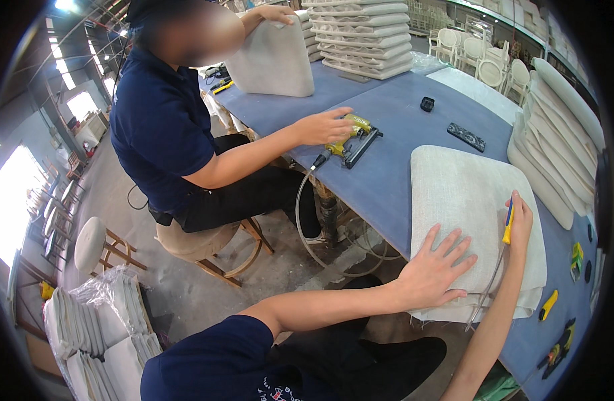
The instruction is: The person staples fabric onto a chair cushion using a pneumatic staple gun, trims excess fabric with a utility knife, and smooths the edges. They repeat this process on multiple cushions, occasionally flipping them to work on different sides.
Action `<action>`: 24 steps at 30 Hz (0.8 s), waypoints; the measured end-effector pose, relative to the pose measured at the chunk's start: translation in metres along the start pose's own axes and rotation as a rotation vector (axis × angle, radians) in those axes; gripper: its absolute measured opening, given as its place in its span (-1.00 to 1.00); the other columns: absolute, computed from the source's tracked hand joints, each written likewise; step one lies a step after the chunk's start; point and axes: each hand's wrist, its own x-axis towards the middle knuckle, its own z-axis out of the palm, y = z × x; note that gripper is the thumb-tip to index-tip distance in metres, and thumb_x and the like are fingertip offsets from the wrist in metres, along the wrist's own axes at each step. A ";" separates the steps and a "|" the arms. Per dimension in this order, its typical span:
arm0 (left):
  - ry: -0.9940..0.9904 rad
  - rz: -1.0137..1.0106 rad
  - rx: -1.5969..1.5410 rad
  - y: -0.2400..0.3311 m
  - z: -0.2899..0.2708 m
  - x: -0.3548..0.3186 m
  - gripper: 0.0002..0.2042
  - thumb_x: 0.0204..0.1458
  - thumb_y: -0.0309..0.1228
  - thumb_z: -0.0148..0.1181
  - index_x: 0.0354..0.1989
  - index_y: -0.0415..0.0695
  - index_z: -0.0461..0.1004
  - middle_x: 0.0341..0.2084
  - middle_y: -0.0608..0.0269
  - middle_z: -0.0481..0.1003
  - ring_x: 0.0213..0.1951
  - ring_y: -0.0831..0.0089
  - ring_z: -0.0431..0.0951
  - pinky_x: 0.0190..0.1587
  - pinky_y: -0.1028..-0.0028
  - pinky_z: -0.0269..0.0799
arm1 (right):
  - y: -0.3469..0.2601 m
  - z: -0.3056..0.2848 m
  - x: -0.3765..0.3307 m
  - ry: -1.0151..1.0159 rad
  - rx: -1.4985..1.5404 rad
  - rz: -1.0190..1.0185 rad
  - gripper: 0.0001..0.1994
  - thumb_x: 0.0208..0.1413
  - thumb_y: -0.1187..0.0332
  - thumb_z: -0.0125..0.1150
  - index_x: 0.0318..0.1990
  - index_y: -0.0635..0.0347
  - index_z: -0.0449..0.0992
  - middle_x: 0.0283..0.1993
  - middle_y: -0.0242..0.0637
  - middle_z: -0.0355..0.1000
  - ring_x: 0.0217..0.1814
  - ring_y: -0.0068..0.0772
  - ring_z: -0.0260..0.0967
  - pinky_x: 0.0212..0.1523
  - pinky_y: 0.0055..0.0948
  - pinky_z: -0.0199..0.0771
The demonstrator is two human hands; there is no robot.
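Observation:
A seat cushion (477, 194) covered in light grey woven fabric lies on the blue-topped table before me. My left hand (435, 266) rests flat on it, fingers spread, near its left edge. Closed around a slim yellow-and-blue handled tool (508, 224), my right hand (521, 217) is over the cushion's right side. The tool looks like a cutter, but its tip cannot be made out. A thin pale strip (489, 287) runs from below the tool to the cushion's near edge, where fabric hangs with frayed threads.
On the left, a seated co-worker's hand (324, 127) is at a yellow-green staple gun (350, 139) with a hose; the other steadies an upright cushion (270, 60). Cushion stacks (554, 140) stand right and behind. A phone-like black object (466, 137), yellow cutter (549, 304) and pliers (557, 347) lie around.

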 end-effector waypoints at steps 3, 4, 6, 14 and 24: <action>-0.006 -0.001 0.000 0.000 0.000 0.000 -0.29 0.19 0.19 0.21 0.38 -0.03 0.42 0.44 -0.01 0.28 0.52 -0.03 0.14 0.54 -0.27 -0.11 | -0.002 0.000 -0.002 -0.007 0.004 0.001 -0.44 0.38 -0.18 0.19 -0.41 0.17 0.52 -0.52 -0.44 0.29 -0.51 -0.62 0.23 -0.44 -0.50 0.22; -0.008 -0.002 0.000 0.000 -0.001 0.000 -0.29 0.20 0.19 0.21 0.38 -0.03 0.42 0.44 -0.01 0.28 0.52 -0.03 0.14 0.54 -0.27 -0.11 | -0.002 0.000 -0.002 -0.011 0.006 0.004 -0.44 0.38 -0.19 0.19 -0.41 0.17 0.52 -0.52 -0.44 0.29 -0.51 -0.62 0.23 -0.44 -0.50 0.22; -0.010 -0.002 -0.001 0.000 -0.001 0.001 -0.30 0.20 0.19 0.21 0.38 -0.03 0.42 0.44 -0.01 0.28 0.52 -0.03 0.14 0.54 -0.28 -0.11 | -0.002 0.000 -0.001 -0.005 -0.004 0.002 -0.44 0.38 -0.19 0.19 -0.42 0.17 0.52 -0.52 -0.44 0.29 -0.51 -0.62 0.23 -0.43 -0.50 0.22; -0.003 -0.005 -0.007 -0.001 0.001 0.001 -0.30 0.21 0.20 0.19 0.38 -0.03 0.43 0.44 -0.02 0.28 0.52 -0.03 0.14 0.54 -0.28 -0.11 | -0.004 0.000 -0.002 -0.011 -0.011 0.007 -0.43 0.37 -0.20 0.18 -0.42 0.17 0.52 -0.51 -0.43 0.29 -0.50 -0.61 0.23 -0.42 -0.49 0.23; -0.001 -0.005 -0.009 -0.001 0.002 0.001 -0.31 0.22 0.19 0.19 0.38 -0.03 0.43 0.44 -0.02 0.29 0.52 -0.03 0.14 0.55 -0.27 -0.12 | -0.004 -0.001 -0.002 -0.014 -0.024 0.020 -0.45 0.37 -0.18 0.19 -0.41 0.17 0.53 -0.51 -0.44 0.29 -0.48 -0.60 0.23 -0.39 -0.48 0.23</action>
